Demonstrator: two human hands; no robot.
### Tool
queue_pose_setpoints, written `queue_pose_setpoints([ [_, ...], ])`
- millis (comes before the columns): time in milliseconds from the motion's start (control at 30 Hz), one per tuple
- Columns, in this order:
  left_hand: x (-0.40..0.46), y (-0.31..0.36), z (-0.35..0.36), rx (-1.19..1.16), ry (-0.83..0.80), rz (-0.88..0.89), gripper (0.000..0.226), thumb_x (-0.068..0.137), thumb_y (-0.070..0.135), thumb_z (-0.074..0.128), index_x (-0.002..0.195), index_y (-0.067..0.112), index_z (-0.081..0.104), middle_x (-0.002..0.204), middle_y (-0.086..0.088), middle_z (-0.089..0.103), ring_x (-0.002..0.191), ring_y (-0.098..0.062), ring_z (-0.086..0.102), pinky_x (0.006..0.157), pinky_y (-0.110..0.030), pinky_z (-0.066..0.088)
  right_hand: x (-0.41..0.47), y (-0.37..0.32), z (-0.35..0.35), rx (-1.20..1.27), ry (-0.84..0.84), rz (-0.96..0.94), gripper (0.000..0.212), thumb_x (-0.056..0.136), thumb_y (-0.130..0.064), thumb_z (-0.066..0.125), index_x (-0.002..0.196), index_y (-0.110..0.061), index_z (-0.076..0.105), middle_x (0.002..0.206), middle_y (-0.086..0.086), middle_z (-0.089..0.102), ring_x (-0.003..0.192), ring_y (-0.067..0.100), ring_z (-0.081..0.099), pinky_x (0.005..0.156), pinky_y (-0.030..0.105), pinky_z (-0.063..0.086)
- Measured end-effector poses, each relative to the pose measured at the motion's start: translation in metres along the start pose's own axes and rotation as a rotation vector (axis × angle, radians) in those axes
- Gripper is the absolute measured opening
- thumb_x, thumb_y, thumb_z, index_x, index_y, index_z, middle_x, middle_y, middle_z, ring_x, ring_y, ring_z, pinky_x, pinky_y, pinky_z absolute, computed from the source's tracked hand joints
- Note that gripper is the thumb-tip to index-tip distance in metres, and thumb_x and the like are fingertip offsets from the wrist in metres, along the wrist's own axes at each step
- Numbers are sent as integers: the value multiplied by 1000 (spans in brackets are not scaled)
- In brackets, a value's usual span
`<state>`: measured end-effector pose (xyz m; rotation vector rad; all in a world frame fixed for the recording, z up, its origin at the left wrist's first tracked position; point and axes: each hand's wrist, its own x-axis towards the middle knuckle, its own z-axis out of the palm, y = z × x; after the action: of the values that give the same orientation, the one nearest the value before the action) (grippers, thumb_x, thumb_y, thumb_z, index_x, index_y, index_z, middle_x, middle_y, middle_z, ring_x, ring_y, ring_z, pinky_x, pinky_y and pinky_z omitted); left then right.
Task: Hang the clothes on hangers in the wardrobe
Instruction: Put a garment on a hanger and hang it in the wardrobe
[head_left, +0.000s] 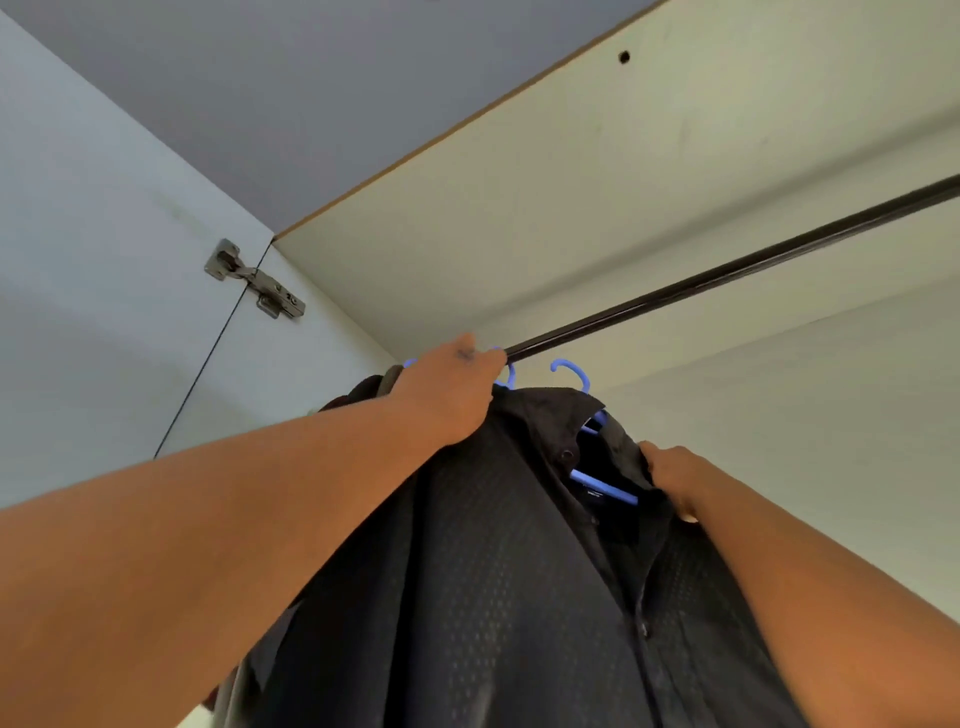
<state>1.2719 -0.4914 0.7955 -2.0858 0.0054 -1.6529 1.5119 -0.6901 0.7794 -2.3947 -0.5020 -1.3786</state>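
The black shirt (519, 545) on its blue hanger (597, 478) is gripped at the collar by the right hand (670, 478), hook just below the rail (727, 275); neighbouring garments are held aside by the left hand (452, 389), fingers hidden.

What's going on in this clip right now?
A person is hanging a dark shirt on a blue hanger inside a wardrobe. The left hand is up by the rail among hanger hooks; the right hand grips the shirt's collar. The hanger's hook sits just below the rail, not yet on it.
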Motion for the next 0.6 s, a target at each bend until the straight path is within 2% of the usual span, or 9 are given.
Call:
queue_pose_setpoints([
  [100,30,3,15,17,-57,-1,13,96,17,50,109,15,52,113,-9,42,93,-27,54,84,-36,44,24,0,26,19,-31,5,34,96,-19,40,129,-13,38,123,17,52,101,31,55,78,33,40],
  [167,49,1,18,72,-75,-32,20,96,16,51,115,15,56,121,-12,45,104,-29,54,90,-33,40,37,-6,34,12,-33,-16,37,96,-14,40,133,-10,35,127,20,49,109,34,54,83,35,41],
  [233,65,0,19,144,-58,-59,24,96,16,51,120,15,57,126,-15,46,114,-31,51,97,-33,38,49,-14,35,27,19,-35,40,97,-7,36,137,-6,32,134,25,45,120,36,49,93,38,39],
  [333,81,-7,17,220,-28,-96,26,96,14,50,121,15,58,129,-17,48,119,-31,48,100,-34,37,72,-20,29,69,87,-56,42,96,-4,34,138,-5,32,137,29,42,125,38,46,99,40,38],
  [500,71,-6,-15,356,-73,-174,33,98,21,50,128,11,59,135,-12,54,121,-30,50,98,-35,39,96,-35,6,153,119,-133,57,93,-3,44,146,-18,27,135,24,45,121,36,50,96,41,41],
  [600,39,3,-21,287,-117,-211,36,99,21,48,134,14,56,141,-9,50,126,-28,46,98,-32,36,90,-43,13,202,99,-129,63,90,-5,52,146,-21,28,131,24,50,115,37,53,88,39,44],
])
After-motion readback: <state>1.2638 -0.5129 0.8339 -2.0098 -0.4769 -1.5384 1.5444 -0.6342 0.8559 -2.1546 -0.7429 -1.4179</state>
